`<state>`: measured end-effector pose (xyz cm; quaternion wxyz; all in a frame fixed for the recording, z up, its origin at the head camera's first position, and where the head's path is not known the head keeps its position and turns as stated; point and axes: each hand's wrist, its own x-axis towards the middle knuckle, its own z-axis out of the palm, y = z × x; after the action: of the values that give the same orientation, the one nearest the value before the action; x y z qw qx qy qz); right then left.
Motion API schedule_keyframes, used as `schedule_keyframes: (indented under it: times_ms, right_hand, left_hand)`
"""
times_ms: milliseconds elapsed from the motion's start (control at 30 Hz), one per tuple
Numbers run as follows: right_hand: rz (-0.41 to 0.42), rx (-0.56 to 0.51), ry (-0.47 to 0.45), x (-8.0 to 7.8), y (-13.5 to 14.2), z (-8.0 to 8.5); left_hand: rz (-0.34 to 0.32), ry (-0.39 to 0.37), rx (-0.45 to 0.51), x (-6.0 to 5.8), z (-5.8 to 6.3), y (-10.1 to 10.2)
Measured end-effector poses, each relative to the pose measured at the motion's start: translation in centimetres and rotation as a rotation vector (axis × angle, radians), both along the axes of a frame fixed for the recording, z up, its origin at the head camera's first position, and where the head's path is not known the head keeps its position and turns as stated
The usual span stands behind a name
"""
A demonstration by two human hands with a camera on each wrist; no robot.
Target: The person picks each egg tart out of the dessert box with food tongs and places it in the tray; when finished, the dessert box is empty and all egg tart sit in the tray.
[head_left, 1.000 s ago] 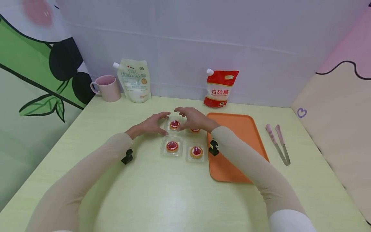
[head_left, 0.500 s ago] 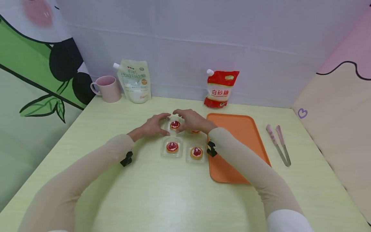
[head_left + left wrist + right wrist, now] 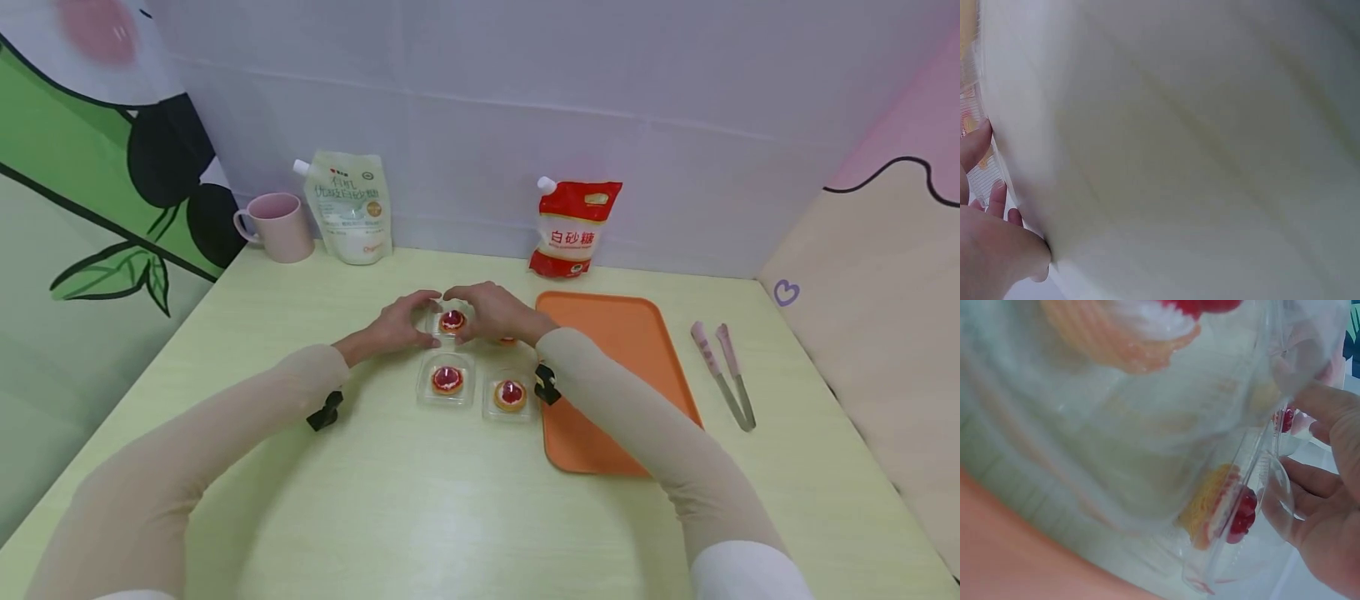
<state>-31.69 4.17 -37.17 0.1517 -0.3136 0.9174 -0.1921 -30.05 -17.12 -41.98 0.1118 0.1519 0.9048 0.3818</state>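
My left hand (image 3: 396, 325) and right hand (image 3: 501, 314) hold the back-left clear plastic tart box (image 3: 452, 322) from its two sides, thumbs toward the near edge and fingers toward the far edge. Inside is a small tart with a red top. Under my right hand a second boxed tart (image 3: 507, 341) is mostly hidden. Two more boxes, a left one (image 3: 446, 382) and a right one (image 3: 510, 396), sit nearer me. In the left wrist view, fingertips (image 3: 999, 189) touch a box edge. A tart (image 3: 1222, 509) shows beside my fingers in the right wrist view.
An orange tray (image 3: 600, 450) lies right of the boxes, partly under my right forearm. Tongs (image 3: 726, 375) with pink handles lie farther right. A pink mug (image 3: 281, 229), a pale green sugar pouch (image 3: 351, 208) and a red sugar pouch (image 3: 573, 229) stand along the back.
My right hand has shifted slightly left, bringing its fingers closer to the left hand around the back-left box. The boxes stay in place.
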Motion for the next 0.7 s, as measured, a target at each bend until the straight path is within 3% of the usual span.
schedule_keyframes:
  times_ms: [700]
  right_hand:
    - [0.044,0.102,0.014,0.28,-0.66,0.29]
  left_hand:
    - [0.014,0.016,0.007,0.17,-0.01,0.12]
